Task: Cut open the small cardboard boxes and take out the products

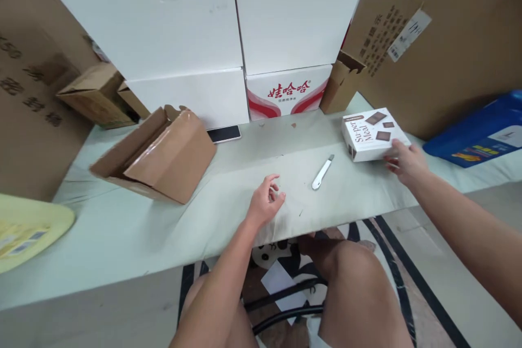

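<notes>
A white box with brown squares and "Su-per Meal" lettering [373,133] lies on the right of the cloth-covered table [244,174]. My right hand [408,162] is at its lower right corner, thumb on the top edge and fingers at the front side. Nearer the middle, my left hand [266,199] hovers over the table's front part with fingers curled apart and nothing in it. Between the hands lies a white utility knife [322,173]. An opened brown cardboard box [175,157] rests tilted on the left.
White cartons [285,16] are stacked along the back, with a dark phone [224,134] before them. Small brown boxes [101,92] [339,84] stand at both back corners. A blue bottle [481,133] lies at right, a yellow container [32,231] at left.
</notes>
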The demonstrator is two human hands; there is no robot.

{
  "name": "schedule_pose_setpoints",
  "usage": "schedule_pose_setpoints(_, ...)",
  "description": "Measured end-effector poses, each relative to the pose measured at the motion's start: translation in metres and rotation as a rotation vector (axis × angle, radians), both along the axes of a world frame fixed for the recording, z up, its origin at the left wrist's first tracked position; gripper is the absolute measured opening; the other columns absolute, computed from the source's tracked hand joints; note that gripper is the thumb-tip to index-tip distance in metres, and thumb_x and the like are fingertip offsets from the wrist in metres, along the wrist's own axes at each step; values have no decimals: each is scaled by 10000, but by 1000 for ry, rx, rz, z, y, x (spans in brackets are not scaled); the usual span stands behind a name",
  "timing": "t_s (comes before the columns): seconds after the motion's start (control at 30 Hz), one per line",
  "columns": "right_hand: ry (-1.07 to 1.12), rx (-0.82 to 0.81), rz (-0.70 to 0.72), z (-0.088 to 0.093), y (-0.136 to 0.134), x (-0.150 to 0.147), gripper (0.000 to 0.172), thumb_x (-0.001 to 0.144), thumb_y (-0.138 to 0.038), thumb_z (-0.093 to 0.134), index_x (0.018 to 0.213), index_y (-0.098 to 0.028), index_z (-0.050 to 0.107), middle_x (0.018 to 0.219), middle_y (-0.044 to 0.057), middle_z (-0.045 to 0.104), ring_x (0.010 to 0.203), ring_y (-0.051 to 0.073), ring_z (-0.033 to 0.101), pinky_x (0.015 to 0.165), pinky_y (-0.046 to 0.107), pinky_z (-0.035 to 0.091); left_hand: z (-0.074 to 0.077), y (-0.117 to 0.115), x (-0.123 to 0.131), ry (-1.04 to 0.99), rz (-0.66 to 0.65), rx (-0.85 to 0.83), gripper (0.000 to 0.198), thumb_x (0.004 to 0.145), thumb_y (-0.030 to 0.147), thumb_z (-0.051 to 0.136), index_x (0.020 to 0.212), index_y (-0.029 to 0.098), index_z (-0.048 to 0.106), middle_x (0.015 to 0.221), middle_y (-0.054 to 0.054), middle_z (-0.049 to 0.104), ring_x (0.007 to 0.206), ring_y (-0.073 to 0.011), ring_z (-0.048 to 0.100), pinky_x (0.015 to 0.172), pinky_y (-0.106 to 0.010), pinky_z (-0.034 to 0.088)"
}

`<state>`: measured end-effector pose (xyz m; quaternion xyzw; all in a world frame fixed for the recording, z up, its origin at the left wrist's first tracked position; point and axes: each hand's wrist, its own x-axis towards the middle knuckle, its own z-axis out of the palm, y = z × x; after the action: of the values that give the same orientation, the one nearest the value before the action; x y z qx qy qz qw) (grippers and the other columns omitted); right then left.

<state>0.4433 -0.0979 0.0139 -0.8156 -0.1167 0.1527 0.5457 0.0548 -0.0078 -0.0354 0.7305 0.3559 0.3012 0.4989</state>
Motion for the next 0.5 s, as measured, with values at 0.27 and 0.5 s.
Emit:
schedule_pose_setpoints(0.27, 149, -116, 63, 6, 53, 18, 537, 931, -297, 707, 1420, -356, 492, 1204, 45, 664, 671, 100, 615, 648, 291, 509, 24, -6, 21, 12, 18, 143, 244, 835, 366, 549, 1040, 235, 532, 827, 24, 472, 663, -128, 411, 648, -264, 390)
schedule_pose_setpoints(0.5, 111, -100, 51, 7, 101, 43, 595, 922, -262, 727, 1443, -272, 439, 1408, 112, 558, 857, 82, 618, 778, 252, 560, 23, -5, 26, 279, -206, 50, 317, 860, 381, 441, 630, 213, 301, 556, 49, 310, 543, -119, 268, 596, -301, 217)
